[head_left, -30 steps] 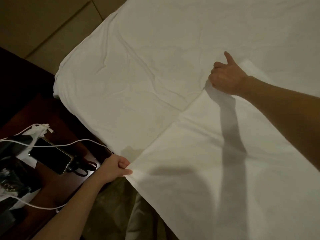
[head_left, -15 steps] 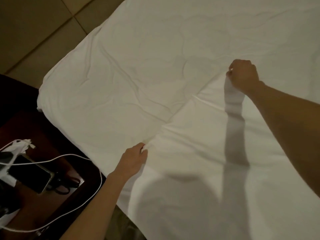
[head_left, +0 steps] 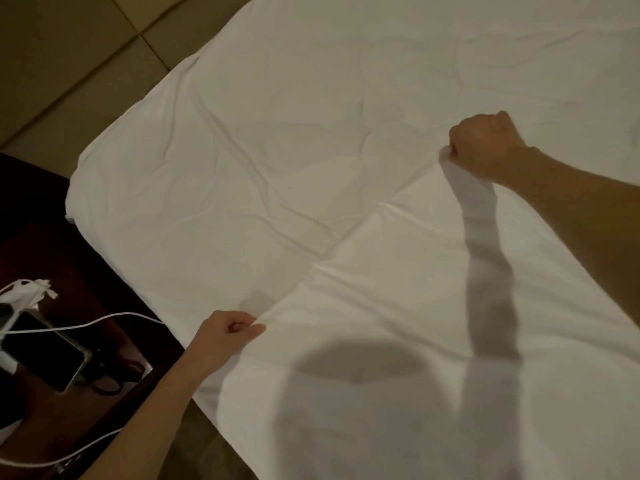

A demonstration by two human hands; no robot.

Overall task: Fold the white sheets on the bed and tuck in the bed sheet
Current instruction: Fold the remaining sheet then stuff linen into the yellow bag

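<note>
Step in hand: folding. Left hand and right hand each pinch the top edge of the loose white sheet, spread over the bed sheet. Next move probably needs both corners carried evenly across.

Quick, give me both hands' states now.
Left hand: closed, pinching the near edge of the top sheet.
Right hand: closed, gripping the same sheet's far edge.
</note>
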